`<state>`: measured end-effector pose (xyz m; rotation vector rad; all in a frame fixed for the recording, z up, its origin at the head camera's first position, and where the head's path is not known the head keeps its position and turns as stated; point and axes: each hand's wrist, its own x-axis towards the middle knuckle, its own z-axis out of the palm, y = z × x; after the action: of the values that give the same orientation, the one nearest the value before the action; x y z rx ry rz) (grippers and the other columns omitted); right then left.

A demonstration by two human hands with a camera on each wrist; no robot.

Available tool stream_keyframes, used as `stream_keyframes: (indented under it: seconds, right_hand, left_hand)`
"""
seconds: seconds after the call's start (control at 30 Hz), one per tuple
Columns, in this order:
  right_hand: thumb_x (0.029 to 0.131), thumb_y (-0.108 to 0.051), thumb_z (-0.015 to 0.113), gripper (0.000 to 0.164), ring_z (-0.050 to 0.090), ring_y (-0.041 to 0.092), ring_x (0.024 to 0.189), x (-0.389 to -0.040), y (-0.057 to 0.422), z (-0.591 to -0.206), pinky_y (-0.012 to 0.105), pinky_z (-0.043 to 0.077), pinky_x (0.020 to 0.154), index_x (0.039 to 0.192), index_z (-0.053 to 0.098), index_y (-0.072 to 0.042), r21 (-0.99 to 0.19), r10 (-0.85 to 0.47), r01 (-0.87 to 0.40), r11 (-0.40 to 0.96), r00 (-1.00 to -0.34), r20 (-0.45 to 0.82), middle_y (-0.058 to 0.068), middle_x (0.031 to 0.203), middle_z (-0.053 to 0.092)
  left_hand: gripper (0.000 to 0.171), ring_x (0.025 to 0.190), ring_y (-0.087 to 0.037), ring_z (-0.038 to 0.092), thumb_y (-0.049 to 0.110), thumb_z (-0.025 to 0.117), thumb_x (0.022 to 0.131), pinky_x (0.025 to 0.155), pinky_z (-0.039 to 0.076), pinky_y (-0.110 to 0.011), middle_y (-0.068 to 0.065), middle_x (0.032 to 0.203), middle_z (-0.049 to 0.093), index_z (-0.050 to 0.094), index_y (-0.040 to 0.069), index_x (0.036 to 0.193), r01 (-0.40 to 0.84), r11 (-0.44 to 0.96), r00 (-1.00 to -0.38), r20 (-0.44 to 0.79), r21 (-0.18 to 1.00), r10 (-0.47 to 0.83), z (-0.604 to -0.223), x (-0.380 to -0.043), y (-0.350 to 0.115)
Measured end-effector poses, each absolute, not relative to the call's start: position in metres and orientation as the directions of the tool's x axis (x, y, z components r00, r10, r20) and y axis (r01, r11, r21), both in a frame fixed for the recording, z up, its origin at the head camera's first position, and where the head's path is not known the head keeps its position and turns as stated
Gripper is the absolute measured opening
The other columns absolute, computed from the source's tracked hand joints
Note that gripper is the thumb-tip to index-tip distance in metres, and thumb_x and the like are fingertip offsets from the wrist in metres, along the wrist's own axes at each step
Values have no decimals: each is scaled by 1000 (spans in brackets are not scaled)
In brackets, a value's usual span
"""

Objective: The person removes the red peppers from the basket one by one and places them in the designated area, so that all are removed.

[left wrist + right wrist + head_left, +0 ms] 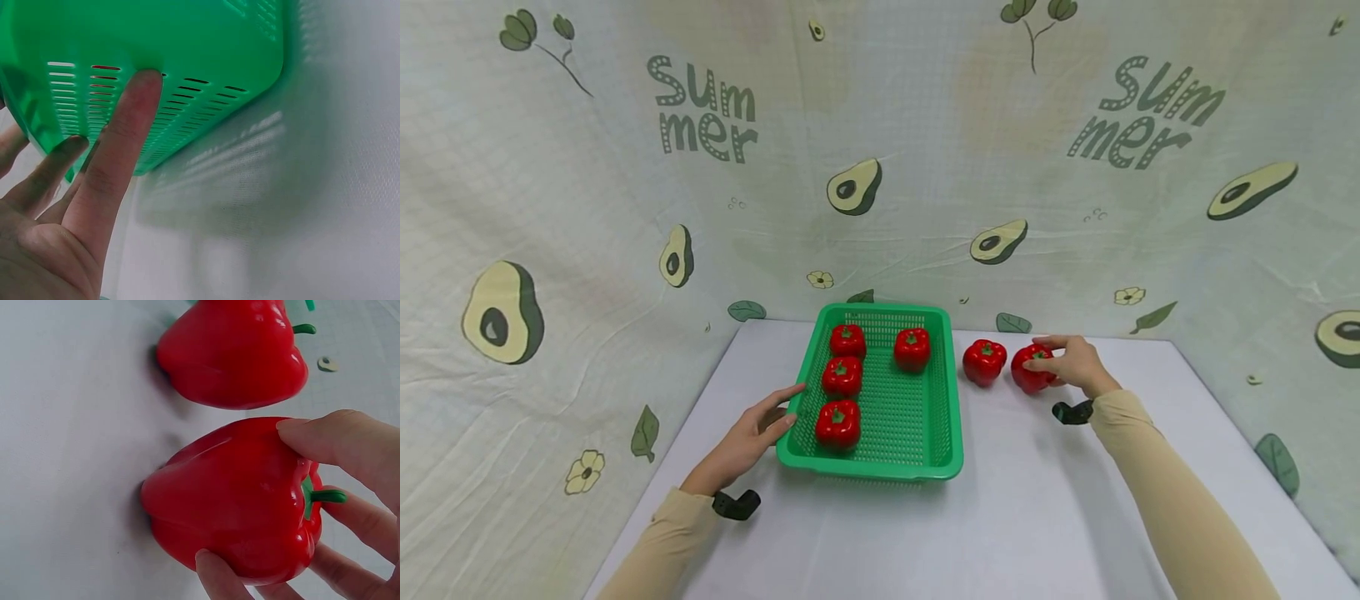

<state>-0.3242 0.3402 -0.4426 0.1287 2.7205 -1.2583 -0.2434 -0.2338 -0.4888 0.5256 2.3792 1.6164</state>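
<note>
My right hand [1073, 365] grips a red bell pepper [1030, 369] that stands on the table right of the basket. In the right wrist view, fingers [350, 440] touch both sides of this bell pepper [231, 500], near its green stem. Just left of it stands a second red bell pepper [984, 362], untouched. My left hand [747, 440] is at the left side of the green basket [955, 417], with extended fingers against its slotted outer wall [187, 37]. Inside the basket, several red bell peppers include a left column with a front one [838, 425], and one at the back right [912, 350].
The white table [1015, 517] extends in front of the basket and to both sides. Behind it hangs a pale cloth [917, 108] printed with avocados, leaves and lettering. A dark wrist device [736, 505] sits below the left wrist and another [1072, 412] below the right.
</note>
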Motion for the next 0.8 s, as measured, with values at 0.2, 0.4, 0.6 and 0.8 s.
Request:
stream_keyframes:
  seconds: [0.2,0.4,0.6,0.8]
  right_hand:
    - [102,-25,81,75,50,54,131,-324,340,-443,48,64,91,162,46,3,-751,15,129,647,-988,-156,37,153,43]
    - [102,-24,80,74,48,55,133,-323,340,-442,47,65,89,162,47,4,-748,14,127,652,-988,-155,37,153,42]
    - [101,-24,81,76,48,56,133,-324,340,-442,47,65,88,162,45,4,-744,15,120,658,-989,-147,38,153,42]
    - [101,-25,81,75,53,56,129,-324,338,-443,44,66,83,160,46,6,-734,6,99,672,-992,-128,39,152,44]
  left_hand:
    - [60,150,-45,48,29,60,116,113,48,-63,-18,171,42,39,18,171,158,332,-916,13,930,400,-488,-244,-234]
    - [60,150,-44,48,28,60,116,113,48,-63,-18,171,41,39,17,171,165,332,-913,16,929,408,-488,-245,-234]
    - [59,148,-45,50,28,59,116,112,49,-64,-22,168,43,40,17,171,178,329,-909,27,927,415,-487,-244,-235]
    - [59,149,-44,49,26,59,116,115,44,-66,-17,172,39,39,17,171,187,319,-906,38,929,421,-490,-247,-235]
